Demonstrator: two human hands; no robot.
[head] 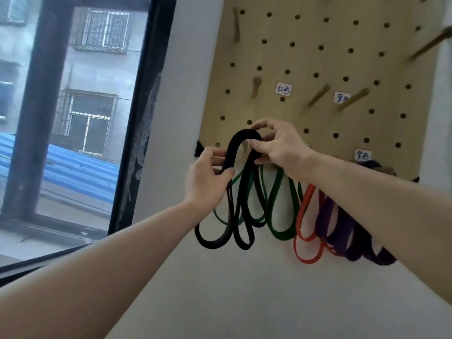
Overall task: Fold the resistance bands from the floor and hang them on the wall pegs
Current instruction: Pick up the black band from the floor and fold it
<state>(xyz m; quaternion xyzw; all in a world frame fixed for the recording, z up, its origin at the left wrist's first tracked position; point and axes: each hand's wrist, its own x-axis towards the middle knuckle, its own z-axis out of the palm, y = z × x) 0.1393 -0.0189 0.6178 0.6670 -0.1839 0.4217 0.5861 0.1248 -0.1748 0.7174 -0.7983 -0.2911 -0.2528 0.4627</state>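
Note:
A folded black resistance band (238, 192) arches in front of the lower left of the wooden pegboard (318, 57), its loops hanging down. My left hand (208, 177) grips its left strand. My right hand (278, 145) pinches the top right of the arch, close to a peg that my fingers mostly hide. Behind it hang a green band (281, 216), a red band (305, 231) and a purple band (342, 231) from pegs along the board's bottom row.
Bare wooden pegs (318, 95) stick out higher on the board, with small handwritten labels (283, 88) beside them. A dark-framed window (137, 118) stands to the left of the white wall (244, 289).

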